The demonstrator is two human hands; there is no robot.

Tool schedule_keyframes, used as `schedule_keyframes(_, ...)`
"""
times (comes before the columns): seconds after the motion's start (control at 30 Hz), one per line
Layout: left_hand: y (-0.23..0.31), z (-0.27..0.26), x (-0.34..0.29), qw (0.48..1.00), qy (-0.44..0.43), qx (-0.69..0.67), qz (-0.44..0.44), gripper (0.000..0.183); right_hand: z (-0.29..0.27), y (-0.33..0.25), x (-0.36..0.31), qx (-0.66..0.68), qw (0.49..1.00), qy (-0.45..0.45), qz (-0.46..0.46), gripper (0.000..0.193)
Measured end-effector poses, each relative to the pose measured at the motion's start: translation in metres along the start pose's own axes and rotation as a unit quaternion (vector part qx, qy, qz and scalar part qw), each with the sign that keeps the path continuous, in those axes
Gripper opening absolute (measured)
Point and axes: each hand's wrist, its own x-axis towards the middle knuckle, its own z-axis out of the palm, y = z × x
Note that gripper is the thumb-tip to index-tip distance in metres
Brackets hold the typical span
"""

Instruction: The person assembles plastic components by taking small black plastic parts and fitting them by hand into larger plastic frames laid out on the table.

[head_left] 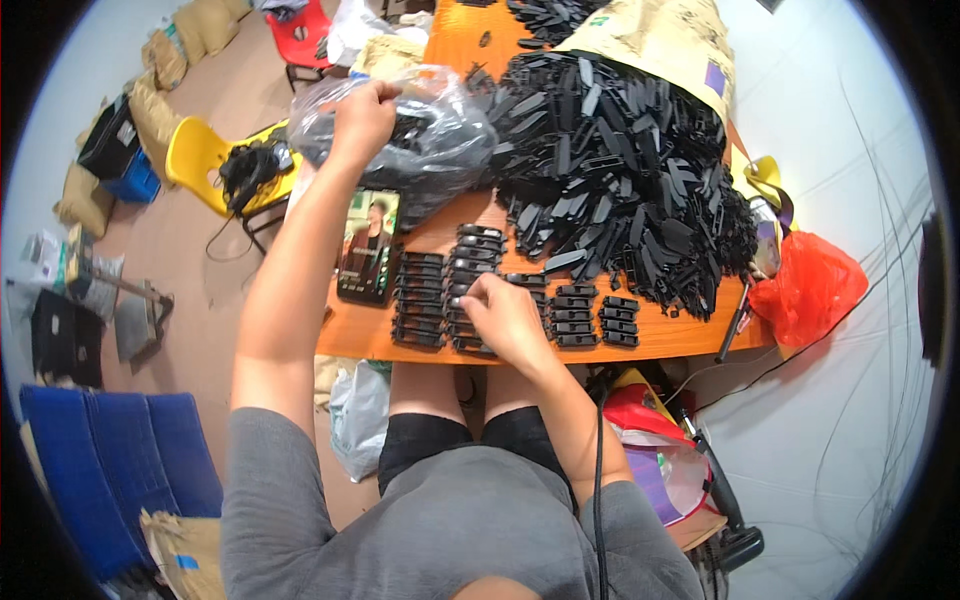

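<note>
My left hand (362, 122) reaches over a clear plastic bag (455, 135) with dark pieces inside. Its fingers are curled closed, and whatever is between them is hidden. Low over the rows of black plastic parts (420, 298) hovers my right hand (508, 318), thumb and fingers bent together at the middle rows. I cannot make out what these fingertips hold. More short stacks of the parts (574, 315) lie to the right of that hand. Behind them spreads a big heap of loose black plastic pieces (620, 170).
A phone (368, 247) with a lit screen stands left of the rows on the orange table (350, 335). At the back right, a large yellowish sack (660, 35) opens onto the heap. A red plastic bag (810, 285) hangs at the right edge. A yellow chair (192, 165) stands left.
</note>
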Motion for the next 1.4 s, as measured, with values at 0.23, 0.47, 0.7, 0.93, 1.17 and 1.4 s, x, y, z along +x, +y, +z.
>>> schedule_keyframes(0.23, -0.027, 0.047, 0.042, 0.885, -0.371, 0.279, 0.036, 0.058, -0.037, 0.025, -0.017, 0.068, 0.996, 0.05, -0.002, 0.018)
schedule_keyframes(0.47, -0.029, 0.06, 0.035, 0.895, -0.325, 0.301, 0.057, 0.038, -0.04, 0.044, -0.015, 0.127, 0.991, 0.038, 0.032, 0.017)
schedule_keyframes(0.7, -0.038, 0.047, 0.055, 0.987, -0.099, 0.122, 0.044, 0.027, -0.04, 0.04, -0.021, 0.122, 0.991, 0.054, 0.017, 0.016)
schedule_keyframes(0.93, -0.057, 0.004, 0.062, 0.666, -0.069, -0.612, -0.42, 0.016, -0.037, 0.022, -0.026, 0.125, 0.992, 0.028, 0.02, 0.019)
schedule_keyframes(1.17, 0.012, -0.029, -0.076, 0.385, -0.185, -0.829, -0.36, 0.021, -0.032, -0.005, -0.016, 0.165, 0.986, 0.027, -0.017, 0.019)
schedule_keyframes(1.4, 0.068, -0.039, -0.207, 0.418, -0.172, -0.815, -0.363, 0.017, -0.021, -0.058, -0.003, 0.292, 0.946, 0.053, -0.131, 0.015)
